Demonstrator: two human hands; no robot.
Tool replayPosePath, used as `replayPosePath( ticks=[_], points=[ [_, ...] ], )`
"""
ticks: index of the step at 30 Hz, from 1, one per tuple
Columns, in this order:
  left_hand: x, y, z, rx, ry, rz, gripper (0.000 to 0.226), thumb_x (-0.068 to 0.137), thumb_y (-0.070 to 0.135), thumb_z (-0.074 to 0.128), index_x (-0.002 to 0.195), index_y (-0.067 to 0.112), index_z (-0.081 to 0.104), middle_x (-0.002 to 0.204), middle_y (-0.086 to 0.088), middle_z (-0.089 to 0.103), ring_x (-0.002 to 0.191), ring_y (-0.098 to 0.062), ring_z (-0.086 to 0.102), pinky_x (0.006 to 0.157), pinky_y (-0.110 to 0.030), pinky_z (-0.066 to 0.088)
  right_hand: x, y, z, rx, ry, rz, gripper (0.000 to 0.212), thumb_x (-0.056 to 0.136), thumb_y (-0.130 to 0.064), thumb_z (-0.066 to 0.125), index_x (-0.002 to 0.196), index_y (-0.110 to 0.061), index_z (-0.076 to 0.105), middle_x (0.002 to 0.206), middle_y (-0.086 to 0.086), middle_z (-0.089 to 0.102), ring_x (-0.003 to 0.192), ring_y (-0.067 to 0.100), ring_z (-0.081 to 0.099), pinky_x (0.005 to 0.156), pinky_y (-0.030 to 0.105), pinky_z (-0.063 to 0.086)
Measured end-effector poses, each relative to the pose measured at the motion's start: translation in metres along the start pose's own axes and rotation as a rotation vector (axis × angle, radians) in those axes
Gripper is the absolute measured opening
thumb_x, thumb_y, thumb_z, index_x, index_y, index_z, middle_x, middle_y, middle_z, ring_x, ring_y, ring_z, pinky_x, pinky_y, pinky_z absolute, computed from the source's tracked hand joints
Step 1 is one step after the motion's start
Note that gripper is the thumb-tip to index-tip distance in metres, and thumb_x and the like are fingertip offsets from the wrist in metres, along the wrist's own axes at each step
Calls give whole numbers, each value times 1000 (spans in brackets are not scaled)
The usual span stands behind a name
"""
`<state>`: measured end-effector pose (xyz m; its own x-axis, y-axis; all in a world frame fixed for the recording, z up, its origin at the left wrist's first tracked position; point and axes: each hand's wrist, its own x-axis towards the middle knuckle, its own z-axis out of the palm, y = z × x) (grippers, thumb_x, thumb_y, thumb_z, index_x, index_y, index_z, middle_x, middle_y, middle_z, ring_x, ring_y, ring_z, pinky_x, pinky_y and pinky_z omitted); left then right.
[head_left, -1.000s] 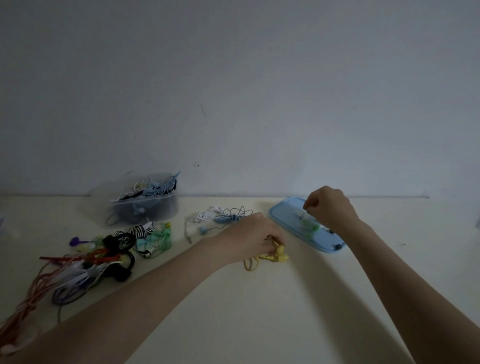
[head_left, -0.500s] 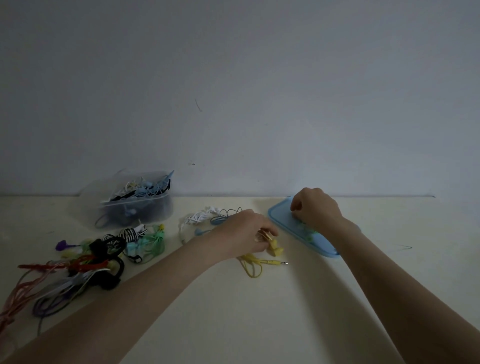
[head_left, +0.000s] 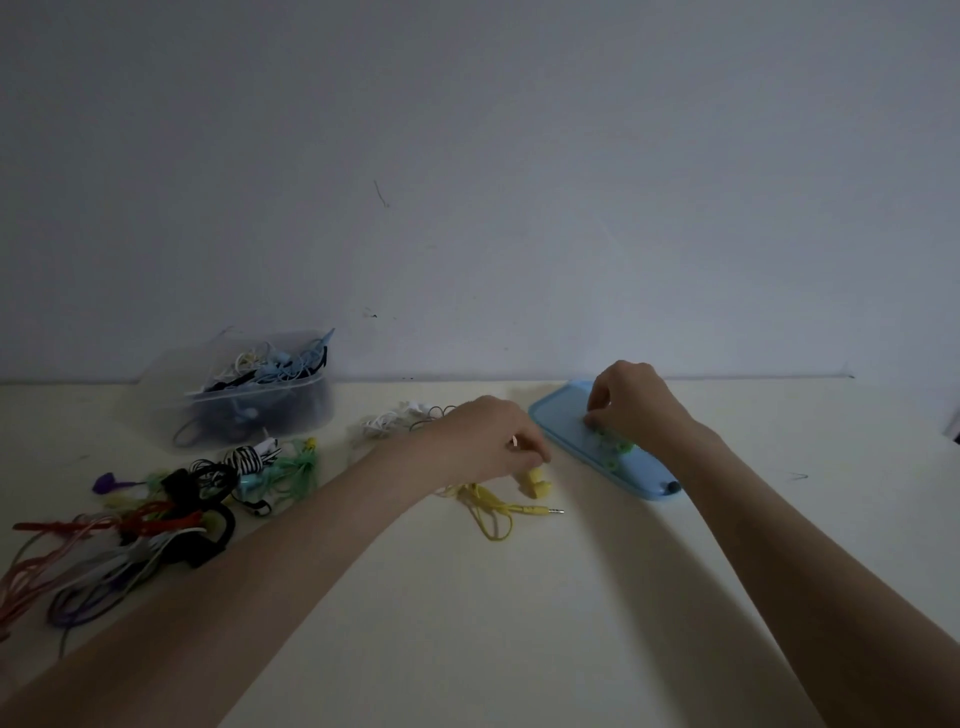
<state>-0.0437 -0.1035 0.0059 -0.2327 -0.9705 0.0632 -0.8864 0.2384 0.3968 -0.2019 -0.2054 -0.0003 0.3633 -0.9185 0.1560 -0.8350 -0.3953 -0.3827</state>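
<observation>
Bearing yellow earphones, cream table, grey wall

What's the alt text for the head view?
A person's left hand pinches yellow wired earphones on a cream table while the right hand pinches green wired earphones lying on a light blue plastic lid. A clear plastic box of tangled cables and loose coloured cables lie left.

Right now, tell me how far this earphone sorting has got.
Looks done: earphones lie in the clear box. In hand: the left-hand grip pinches the yellow earphones; the right-hand grip holds green earphones on the blue lid. Left: the tangled pile beside the box.
</observation>
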Motion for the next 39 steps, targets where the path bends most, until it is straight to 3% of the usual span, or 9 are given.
replayPosePath(
  ticks=[4, 7, 10, 12, 14, 16, 19, 27, 39],
  points=[
    [0, 0, 5, 54, -56, -38, 24, 87, 17, 57, 108, 22, 68, 88, 11, 55, 84, -5, 53, 76, -16, 39, -2, 2, 3, 25, 53, 20, 11, 81, -3, 63, 89, 2, 69, 91, 17, 67, 79, 31, 63, 70, 34, 51],
    [0, -5, 7, 22, -24, -43, 22, 84, 17, 62, 105, 22, 69, 94, 8, 62, 85, -7, 56, 79, -20, 44, -1, 5, 2, 41, 115, -5, 12, 80, 0, 59, 86, 2, 69, 89, 17, 69, 82, 31, 63, 72, 37, 52],
    [-1, -8, 8, -130, 138, -47, 18, 82, 18, 67, 99, 21, 70, 83, 13, 61, 75, -4, 54, 67, -11, 42, -3, 8, -1, 45, 149, -51, 13, 82, -1, 57, 85, -1, 69, 89, 13, 69, 83, 26, 62, 74, 34, 50],
    [1, -9, 9, -277, 267, -50, 13, 79, 17, 70, 92, 21, 70, 77, 13, 61, 68, -1, 50, 58, -5, 37, -7, 8, -6, 112, 198, -58, 10, 84, -2, 58, 83, -3, 68, 86, 9, 69, 76, 17, 60, 68, 23, 47],
    [5, -9, 12, -452, 353, -65, 11, 77, 15, 73, 84, 21, 68, 75, 10, 64, 66, -4, 50, 59, -9, 39, -14, 2, -10, 382, 230, -41, 6, 82, -2, 63, 79, -5, 65, 77, 6, 66, 60, 7, 57, 55, 11, 43],
    [9, -10, 17, -634, 416, -84, 13, 76, 12, 74, 79, 22, 65, 77, 7, 65, 68, -6, 53, 64, -14, 43, -26, -11, -7, 763, 142, -40, 12, 81, 3, 64, 75, -7, 61, 68, 6, 62, 53, 9, 57, 47, 13, 45],
    [12, -13, 26, -778, 480, -103, 19, 77, 4, 72, 79, 21, 63, 78, 5, 64, 74, -7, 57, 69, -14, 48, -35, -25, 9, 901, 31, -96, 17, 83, 8, 61, 74, -7, 60, 67, 9, 62, 56, 16, 60, 54, 20, 53],
    [12, -27, 37, -884, 502, -126, 20, 75, -1, 71, 79, 16, 63, 79, 1, 65, 76, -9, 61, 73, -16, 51, -38, -23, 30, 979, 7, -90, 5, 83, -2, 65, 87, 0, 69, 82, 11, 70, 72, 13, 66, 78, 22, 53],
    [6, -29, 37, -1012, 550, -133, 12, 80, 3, 69, 85, 13, 65, 81, 0, 67, 76, -7, 62, 68, -13, 50, -44, -27, 40, 1217, 0, -54, 13, 86, -2, 61, 96, -3, 69, 72, 3, 64, 59, 5, 59, 67, 14, 50]
  ],
)
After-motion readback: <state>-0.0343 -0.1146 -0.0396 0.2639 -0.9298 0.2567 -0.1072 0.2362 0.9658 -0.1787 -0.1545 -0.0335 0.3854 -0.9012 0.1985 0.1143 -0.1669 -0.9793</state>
